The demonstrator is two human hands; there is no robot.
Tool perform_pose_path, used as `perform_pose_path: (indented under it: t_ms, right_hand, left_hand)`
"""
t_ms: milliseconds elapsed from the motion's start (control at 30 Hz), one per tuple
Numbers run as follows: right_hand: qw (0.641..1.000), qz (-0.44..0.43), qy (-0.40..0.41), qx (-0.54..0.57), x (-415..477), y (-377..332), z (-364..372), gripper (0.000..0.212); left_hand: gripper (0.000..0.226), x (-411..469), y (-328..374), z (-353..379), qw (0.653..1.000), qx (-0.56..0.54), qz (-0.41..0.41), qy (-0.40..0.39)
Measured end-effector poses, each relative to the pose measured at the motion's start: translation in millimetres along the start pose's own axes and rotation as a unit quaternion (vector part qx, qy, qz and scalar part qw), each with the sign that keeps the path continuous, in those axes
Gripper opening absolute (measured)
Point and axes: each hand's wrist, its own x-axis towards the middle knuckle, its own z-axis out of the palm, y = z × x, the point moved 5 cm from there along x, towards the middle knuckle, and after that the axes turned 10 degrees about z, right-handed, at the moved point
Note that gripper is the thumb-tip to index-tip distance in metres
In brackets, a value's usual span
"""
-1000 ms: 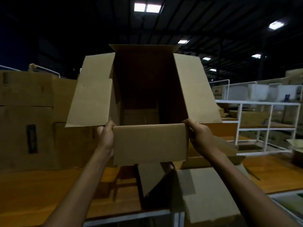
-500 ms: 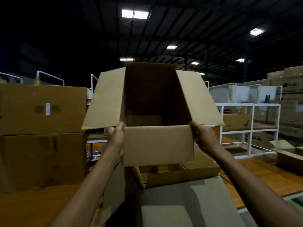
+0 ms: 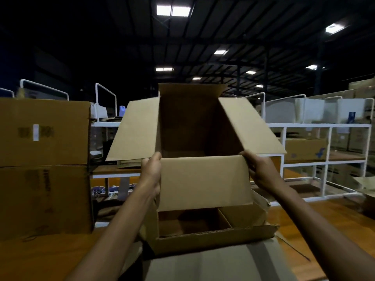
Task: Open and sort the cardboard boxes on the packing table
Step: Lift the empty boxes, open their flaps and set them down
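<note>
Box (image 3: 203,181) flaps open, gripped at near corners by left hand (image 3: 151,173) and right hand (image 3: 261,172), same hold as before; divided box (image 3: 213,243) below now more exposed.

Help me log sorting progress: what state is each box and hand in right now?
held box: open, four flaps spread, held up in the air, nothing visible inside.
left hand: grips the held box's near left corner.
right hand: grips its near right corner.
divided box: open, set down below the held box, divider inside.
stacked boxes: both closed, one on the other.
</note>
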Motion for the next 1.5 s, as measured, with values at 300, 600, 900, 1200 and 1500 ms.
perform_pose_path:
  t_ms: [300,600,900,1200,1500]
  right_hand:
    - [0.974,0.042,-0.220,-0.031,-25,89,91,0.025]
    - [0.932,0.066,-0.321,-0.158,-34,125,110,0.028]
    - [0.983,0.050,-0.170,-0.044,-9,77,112,0.032]
    - [0.930,0.107,-0.304,-0.176,-29,87,157,0.073]
    - [0.933,0.096,-0.298,-0.175,23,69,160,0.059]
  left_hand:
    - [0.026,-40,-105,10,0.981,0.037,-0.171,0.083]
    - [0.037,-38,-100,15,0.757,0.651,-0.061,-0.003]
    - [0.036,-9,-95,90,0.696,0.687,0.167,-0.128]
    - [0.063,8,-148,64,0.652,0.719,-0.054,-0.232]
    - [0.068,68,-136,64,0.644,0.718,0.020,-0.261]
